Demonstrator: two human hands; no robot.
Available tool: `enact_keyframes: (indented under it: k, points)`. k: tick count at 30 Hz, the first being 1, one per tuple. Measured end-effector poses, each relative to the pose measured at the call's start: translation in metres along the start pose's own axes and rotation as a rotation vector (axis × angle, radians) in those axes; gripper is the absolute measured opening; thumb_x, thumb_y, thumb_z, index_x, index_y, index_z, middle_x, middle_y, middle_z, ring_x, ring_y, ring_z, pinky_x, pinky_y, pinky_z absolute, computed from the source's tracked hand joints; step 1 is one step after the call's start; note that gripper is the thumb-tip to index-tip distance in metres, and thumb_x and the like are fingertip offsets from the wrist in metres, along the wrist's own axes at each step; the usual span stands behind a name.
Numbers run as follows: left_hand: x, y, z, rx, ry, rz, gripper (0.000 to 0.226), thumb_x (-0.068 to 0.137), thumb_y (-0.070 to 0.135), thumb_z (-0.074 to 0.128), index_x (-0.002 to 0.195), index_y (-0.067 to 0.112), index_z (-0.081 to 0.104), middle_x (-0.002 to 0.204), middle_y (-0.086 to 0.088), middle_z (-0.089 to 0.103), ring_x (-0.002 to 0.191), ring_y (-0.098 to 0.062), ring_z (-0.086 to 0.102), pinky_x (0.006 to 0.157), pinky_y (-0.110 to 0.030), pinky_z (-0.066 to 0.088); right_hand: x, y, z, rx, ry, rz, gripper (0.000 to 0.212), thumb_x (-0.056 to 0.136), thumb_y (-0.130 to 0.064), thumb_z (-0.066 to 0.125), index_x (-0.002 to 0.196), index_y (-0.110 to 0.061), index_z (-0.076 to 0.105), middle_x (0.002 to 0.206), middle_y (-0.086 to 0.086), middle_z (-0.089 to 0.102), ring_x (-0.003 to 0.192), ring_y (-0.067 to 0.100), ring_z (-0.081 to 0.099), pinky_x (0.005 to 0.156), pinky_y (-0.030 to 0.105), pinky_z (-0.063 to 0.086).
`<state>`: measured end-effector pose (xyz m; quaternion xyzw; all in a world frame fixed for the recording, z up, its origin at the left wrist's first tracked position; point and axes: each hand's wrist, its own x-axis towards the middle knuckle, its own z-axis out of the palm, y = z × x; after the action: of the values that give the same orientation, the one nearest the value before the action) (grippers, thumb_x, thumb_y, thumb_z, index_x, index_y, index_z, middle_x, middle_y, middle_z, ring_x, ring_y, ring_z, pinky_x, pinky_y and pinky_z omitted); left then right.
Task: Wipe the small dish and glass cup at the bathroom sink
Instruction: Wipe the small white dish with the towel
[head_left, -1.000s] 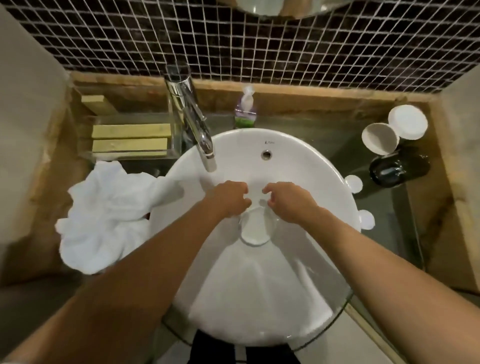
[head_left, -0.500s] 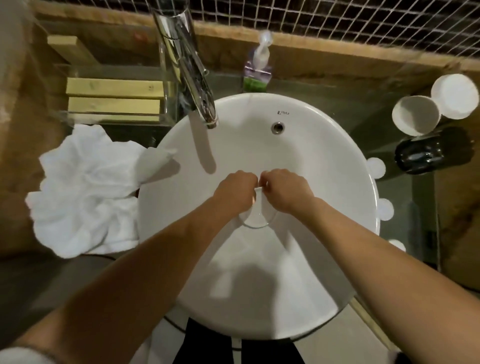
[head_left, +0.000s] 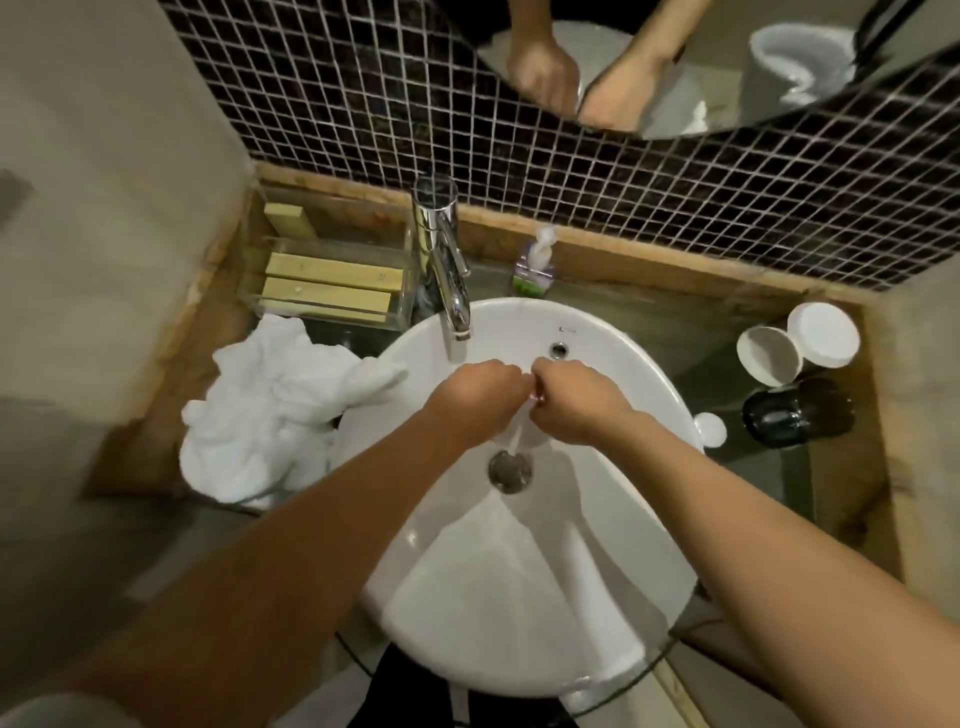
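My left hand (head_left: 475, 397) and my right hand (head_left: 574, 402) meet knuckle to knuckle over the white sink basin (head_left: 644, 374). Between them they grip a small white dish (head_left: 518, 434), tilted so that only its lower edge shows under the fingers. It hangs just above the drain (head_left: 510, 470). A dark glass cup (head_left: 797, 413) lies on its side on the counter at the right, away from both hands. The round mirror (head_left: 675, 67) above reflects the two hands.
A crumpled white towel (head_left: 270, 410) lies on the counter left of the basin. The chrome tap (head_left: 447, 270) reaches over the rim, with a soap bottle (head_left: 535, 267) behind. A white cup (head_left: 769, 356), a white lid (head_left: 823, 335) and a small white disc (head_left: 709, 428) sit at the right.
The hands have drawn together and raised and tilted the dish, so the drain under it now shows. The camera has tipped up, bringing the mirror into view.
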<state>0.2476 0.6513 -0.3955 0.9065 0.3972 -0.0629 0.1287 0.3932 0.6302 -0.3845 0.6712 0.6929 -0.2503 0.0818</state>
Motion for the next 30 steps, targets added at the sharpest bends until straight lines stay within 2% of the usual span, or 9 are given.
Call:
enact_keyframes:
  k: [4,8,12,16,18,20,24,27,30]
  points:
    - [-0.018,-0.007,-0.026,-0.038,0.113,-0.073,0.022,0.082,0.013,0.067,0.103,0.019,0.063,0.095,-0.004,0.068,0.085,-0.026,0.064,0.063,-0.036,0.045,-0.005,-0.018,-0.024,0.022,0.053,-0.077,0.016,0.082,-0.024,0.059,0.090,-0.025,0.045,0.079,0.000,0.054,0.076,0.026,0.054,0.051,0.033,0.031]
    - [-0.042,-0.022,-0.046,-0.182,0.187,-0.208,0.006,0.090,0.019,0.053,0.089,0.018,0.058,0.092,-0.005,0.065,0.083,-0.026,0.063,0.067,-0.036,0.047,-0.003,-0.041,-0.043,0.060,0.026,-0.144,0.012,0.082,-0.027,0.055,0.085,-0.024,0.044,0.075,-0.001,0.052,0.075,0.027,0.054,0.050,0.034,0.029]
    - [-0.070,-0.043,-0.061,-0.325,0.295,-0.360,0.015,0.093,0.030,0.053,0.096,0.021,0.065,0.094,0.000,0.065,0.081,-0.019,0.060,0.069,-0.032,0.048,0.000,-0.072,-0.053,0.109,-0.026,-0.202,0.011,0.076,-0.026,0.054,0.080,-0.029,0.045,0.081,0.001,0.059,0.078,0.026,0.057,0.060,0.037,0.042]
    - [-0.096,-0.073,-0.059,-0.368,0.373,-0.530,0.022,0.097,0.034,0.048,0.099,0.022,0.067,0.095,0.000,0.067,0.079,-0.015,0.059,0.070,-0.029,0.048,0.006,-0.093,-0.056,0.176,-0.049,-0.186,0.013,0.078,-0.023,0.062,0.087,-0.024,0.052,0.089,0.006,0.065,0.076,0.026,0.063,0.065,0.043,0.057]
    - [-0.109,-0.092,-0.053,-0.314,0.315,-0.619,0.023,0.097,0.034,0.050,0.108,0.022,0.066,0.107,-0.002,0.067,0.089,-0.017,0.060,0.083,-0.033,0.052,0.009,-0.098,-0.055,0.253,-0.068,-0.153,0.015,0.082,-0.022,0.062,0.094,-0.020,0.055,0.090,0.008,0.064,0.070,0.028,0.069,0.060,0.046,0.062]
    - [-0.119,-0.108,-0.044,-0.168,0.119,-0.669,0.036,0.093,0.035,0.054,0.127,0.023,0.057,0.126,-0.003,0.061,0.108,-0.021,0.055,0.097,-0.037,0.044,0.012,-0.102,-0.053,0.309,-0.085,-0.123,0.015,0.085,-0.021,0.063,0.098,-0.019,0.054,0.090,0.010,0.066,0.065,0.027,0.071,0.053,0.042,0.062]
    - [-0.132,-0.121,-0.016,0.031,-0.205,-0.722,0.064,0.085,0.047,0.062,0.140,0.025,0.037,0.141,-0.006,0.045,0.127,-0.027,0.042,0.107,-0.048,0.034,0.014,-0.109,-0.048,0.398,-0.110,-0.074,0.014,0.089,-0.017,0.064,0.096,-0.014,0.053,0.083,0.012,0.069,0.061,0.025,0.070,0.043,0.029,0.055]
    - [-0.132,-0.118,0.001,0.036,-0.272,-0.823,0.076,0.080,0.050,0.070,0.141,0.027,0.032,0.143,-0.006,0.041,0.131,-0.029,0.038,0.106,-0.051,0.036,0.015,-0.112,-0.044,0.454,-0.131,-0.034,0.016,0.091,-0.018,0.065,0.099,-0.012,0.053,0.086,0.012,0.069,0.063,0.026,0.072,0.047,0.031,0.058]
    - [-0.129,-0.120,0.007,0.034,-0.202,-0.815,0.072,0.079,0.044,0.074,0.139,0.024,0.038,0.137,-0.007,0.046,0.123,-0.027,0.045,0.100,-0.041,0.043,0.016,-0.117,-0.042,0.484,-0.136,-0.002,0.015,0.093,-0.019,0.065,0.097,-0.013,0.053,0.089,0.014,0.068,0.066,0.027,0.073,0.052,0.033,0.060]
